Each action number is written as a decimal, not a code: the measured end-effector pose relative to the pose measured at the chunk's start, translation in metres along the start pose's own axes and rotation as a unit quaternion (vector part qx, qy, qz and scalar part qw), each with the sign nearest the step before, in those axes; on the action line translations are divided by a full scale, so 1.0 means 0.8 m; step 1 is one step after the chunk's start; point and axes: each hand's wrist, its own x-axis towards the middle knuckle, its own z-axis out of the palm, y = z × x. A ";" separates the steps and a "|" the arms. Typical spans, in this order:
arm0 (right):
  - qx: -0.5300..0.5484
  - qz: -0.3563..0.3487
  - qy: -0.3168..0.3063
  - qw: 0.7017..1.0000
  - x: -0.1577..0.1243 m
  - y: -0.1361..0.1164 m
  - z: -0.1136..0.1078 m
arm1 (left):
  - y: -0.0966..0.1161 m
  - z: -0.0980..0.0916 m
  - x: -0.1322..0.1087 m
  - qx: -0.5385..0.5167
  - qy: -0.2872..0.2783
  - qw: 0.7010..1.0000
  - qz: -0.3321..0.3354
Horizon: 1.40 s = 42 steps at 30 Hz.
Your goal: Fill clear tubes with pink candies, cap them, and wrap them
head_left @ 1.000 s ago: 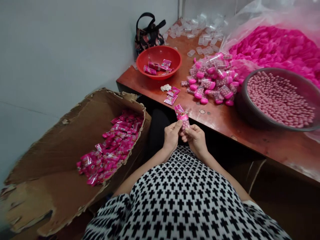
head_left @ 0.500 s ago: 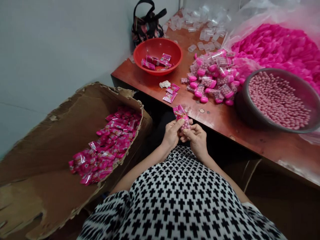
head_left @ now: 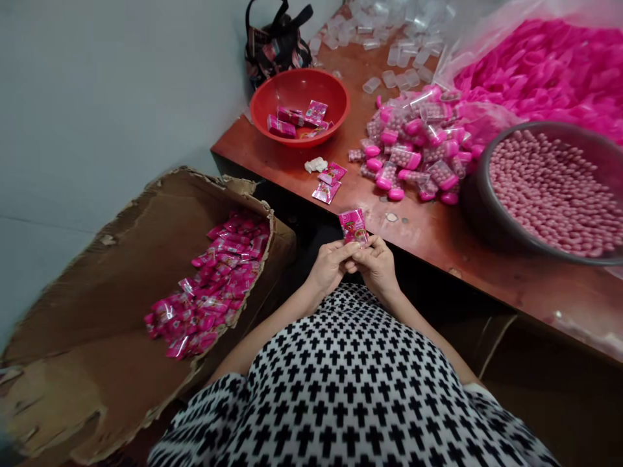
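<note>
Between both hands, just off the table's front edge, is a small pink printed packet (head_left: 353,225). My left hand (head_left: 329,266) pinches its lower left part. My right hand (head_left: 378,263) is closed on its lower right part, with the fingers meeting below it; whatever lies under the fingers is hidden. Beyond the packet, two flat pink sachets (head_left: 329,183) lie on the table beside a small white lump (head_left: 316,165). Up and to the right is a heap of clear bottles with pink caps (head_left: 406,157), filled with pink beads.
A red bowl (head_left: 257,123) with several sachets stands at the table's back left, near a dark bag (head_left: 277,50). A grey bowl (head_left: 479,188) of pink beads is at right, before a bag of pink pieces (head_left: 545,61). Left below is a cardboard box (head_left: 97,285) with pink packets (head_left: 219,279).
The packet has turned to show its printed face upright, and the pink beads that showed below it are now covered by the fingers. The hands have drawn closer together; the view has shifted slightly.
</note>
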 end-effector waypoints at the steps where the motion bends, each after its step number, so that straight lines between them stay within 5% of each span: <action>1: 0.007 0.007 -0.004 1.000 0.003 0.001 0.002 | 0.002 -0.003 -0.001 -0.002 -0.003 1.000 0.001; 8: 0.007 0.028 -0.013 0.999 0.016 0.009 0.019 | 0.002 -0.017 -0.008 -0.042 -0.008 0.999 0.017; 11: -0.021 0.047 -0.063 0.997 0.022 0.012 0.029 | 0.019 -0.032 -0.019 -0.085 0.069 0.990 0.093; 16: -0.067 0.049 -0.095 0.992 0.039 0.006 0.030 | 0.062 -0.076 -0.022 -0.109 0.232 0.927 0.273; 20: -0.099 0.049 -0.055 0.992 0.049 0.000 0.019 | 0.075 -0.086 0.040 0.050 0.246 0.933 0.259; 22: -0.112 0.052 -0.044 0.991 0.051 -0.003 0.015 | 0.084 -0.081 0.092 0.213 0.258 0.892 0.303; 26: -0.129 0.065 -0.031 0.989 0.051 -0.006 0.005 | 0.108 -0.079 0.194 0.476 0.283 0.765 0.328; 30: -0.129 0.068 -0.006 0.989 0.054 -0.010 -0.007 | 0.123 -0.093 0.247 0.541 0.280 0.735 0.298; 35: -0.135 0.072 0.011 0.988 0.059 -0.016 -0.020 | 0.127 -0.103 0.246 0.493 0.265 0.762 0.325; 37: -0.142 0.071 0.011 0.987 0.060 -0.016 -0.023 | 0.122 -0.101 0.232 0.502 0.266 0.744 0.351; 42: -0.155 0.077 -0.001 0.985 0.056 -0.010 -0.021 | 0.099 -0.093 0.206 0.630 0.159 0.670 0.358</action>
